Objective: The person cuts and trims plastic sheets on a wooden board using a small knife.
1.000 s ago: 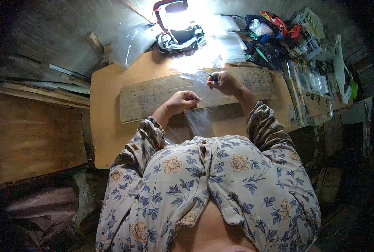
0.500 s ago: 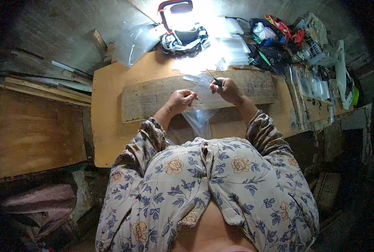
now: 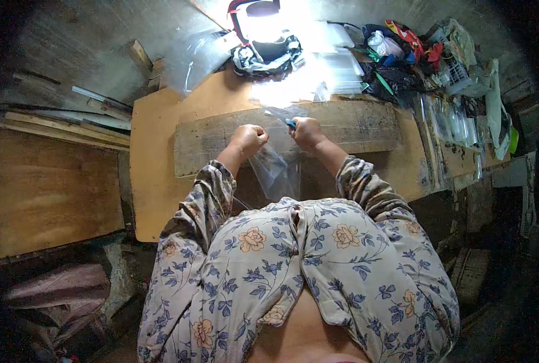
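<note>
My left hand [image 3: 249, 140] is closed, its thumb and fingertips pinched at the upper left edge of a clear plastic sheet [image 3: 275, 172] that hangs toward my body. My right hand [image 3: 307, 132] is wrapped round a thin tool with a blue-green handle [image 3: 290, 123]; its tip is hard to make out against the plastic. Both hands are above a worn wooden board [image 3: 354, 124], a short gap apart. More clear plastic lies on the board just beyond my right hand.
The board rests on an orange-brown table [image 3: 154, 145]. Behind it stand a bright lamp [image 3: 236, 24], a black bag bundle [image 3: 266, 60] and stacked clear plastic [image 3: 342, 72]. A grey basket [image 3: 457, 77] and bags lie at the back right. Planks [image 3: 57, 130] are at the left.
My left hand has moved slightly left, drawing the hanging plastic with it. My right hand has come left and toward me with the tool, whose shaft has turned out of clear sight.
</note>
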Demonstrator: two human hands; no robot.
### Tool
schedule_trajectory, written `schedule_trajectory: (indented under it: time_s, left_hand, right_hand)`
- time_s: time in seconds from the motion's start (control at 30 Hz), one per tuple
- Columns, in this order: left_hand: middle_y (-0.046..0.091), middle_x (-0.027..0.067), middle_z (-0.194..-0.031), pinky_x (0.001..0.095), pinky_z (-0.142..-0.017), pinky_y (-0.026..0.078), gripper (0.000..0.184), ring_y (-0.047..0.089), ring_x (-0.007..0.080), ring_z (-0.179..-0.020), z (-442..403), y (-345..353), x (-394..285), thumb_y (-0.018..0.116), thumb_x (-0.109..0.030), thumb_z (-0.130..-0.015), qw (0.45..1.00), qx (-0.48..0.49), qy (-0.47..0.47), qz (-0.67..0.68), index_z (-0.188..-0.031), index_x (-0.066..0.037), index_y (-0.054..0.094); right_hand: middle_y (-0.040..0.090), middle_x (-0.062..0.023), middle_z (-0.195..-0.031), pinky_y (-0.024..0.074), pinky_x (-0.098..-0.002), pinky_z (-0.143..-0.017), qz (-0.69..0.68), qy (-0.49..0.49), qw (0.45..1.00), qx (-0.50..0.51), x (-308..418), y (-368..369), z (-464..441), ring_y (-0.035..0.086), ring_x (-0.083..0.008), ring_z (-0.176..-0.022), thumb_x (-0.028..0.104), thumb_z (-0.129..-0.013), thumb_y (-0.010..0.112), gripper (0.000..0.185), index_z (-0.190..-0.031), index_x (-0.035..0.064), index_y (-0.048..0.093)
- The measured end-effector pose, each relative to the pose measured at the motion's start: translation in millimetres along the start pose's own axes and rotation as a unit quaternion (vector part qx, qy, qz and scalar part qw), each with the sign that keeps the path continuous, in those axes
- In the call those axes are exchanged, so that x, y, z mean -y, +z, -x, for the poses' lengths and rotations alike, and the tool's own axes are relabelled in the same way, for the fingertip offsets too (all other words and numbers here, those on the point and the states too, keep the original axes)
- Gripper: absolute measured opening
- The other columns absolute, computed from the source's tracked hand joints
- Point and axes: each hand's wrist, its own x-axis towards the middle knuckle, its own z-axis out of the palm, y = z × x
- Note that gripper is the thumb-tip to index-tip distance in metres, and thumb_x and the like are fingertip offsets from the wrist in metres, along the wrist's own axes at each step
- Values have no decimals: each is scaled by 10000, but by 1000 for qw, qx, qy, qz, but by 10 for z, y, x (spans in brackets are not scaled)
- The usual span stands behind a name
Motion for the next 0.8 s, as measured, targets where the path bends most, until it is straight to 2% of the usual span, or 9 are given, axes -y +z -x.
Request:
schedule_trajectory:
  time_s: [0.1,0.23,0.3,0.43,0.53,0.6,0.67,0.73,0.8]
  left_hand:
    - [608,98,-869,363,-701,453,266,575,267,-833,10,-63,-62,553,-370,-730,993,-25,-40,-107,-832,-138,636]
    - [607,90,-891,351,-714,451,290,576,240,-844,80,-169,-129,582,-399,-710,990,-40,-83,-111,-812,-130,626]
    - [613,75,-867,358,-710,454,316,588,227,-820,110,-203,-167,610,-427,-683,981,-43,-166,-93,-798,-133,621]
    - [591,62,-893,355,-738,437,361,563,218,-872,113,-159,-126,629,-455,-661,980,-61,-156,-108,-820,-132,594]
    - [547,65,-910,353,-758,410,388,520,226,-906,179,-89,-137,644,-439,-647,958,-175,-121,-194,-843,-115,559]
    - [508,68,-935,356,-760,389,404,483,221,-915,213,-82,-156,657,-415,-633,950,-219,-54,-215,-864,-110,528]
    - [529,77,-821,375,-708,406,265,508,249,-820,228,24,-227,665,-320,-626,922,-288,9,-259,-731,-111,542]
    - [546,60,-842,356,-707,415,258,527,231,-821,250,135,-317,642,-302,-618,927,-267,152,-213,-749,-101,548]
    - [568,51,-841,357,-702,427,162,547,239,-826,109,340,-259,589,-239,-652,896,-274,319,-143,-710,-91,555]
  right_hand:
    - [571,-152,-830,445,-392,-671,81,29,996,-26,152,64,-16,556,-310,-804,201,-773,509,150,-848,70,510]
    - [561,-130,-865,457,-379,-688,110,-33,993,-18,105,109,-17,560,-296,-810,194,-791,468,145,-868,90,531]
    - [554,-117,-885,460,-372,-697,101,-52,994,-11,47,54,35,561,-291,-808,171,-786,475,136,-883,101,541]
    - [519,-88,-925,452,-352,-732,73,-40,993,78,67,-276,179,555,-261,-838,114,-750,553,291,-1026,206,554]
    - [506,-86,-922,441,-349,-734,94,-28,986,138,63,-378,136,541,-256,-868,148,-720,616,450,-1129,296,501]
    - [501,-88,-932,441,-356,-726,116,-35,978,169,138,-456,71,539,-269,-868,144,-698,638,510,-1153,305,474]
    - [528,-103,-949,437,-365,-729,116,-15,971,207,170,-448,-106,547,-272,-861,139,-683,652,573,-1192,281,432]
    - [560,-124,-971,433,-362,-743,102,-9,958,268,327,-580,-151,557,-272,-859,150,-687,647,586,-1216,224,406]
    - [576,-130,-973,431,-359,-751,150,-70,958,233,221,-444,-235,560,-275,-865,152,-664,670,635,-1230,176,383]
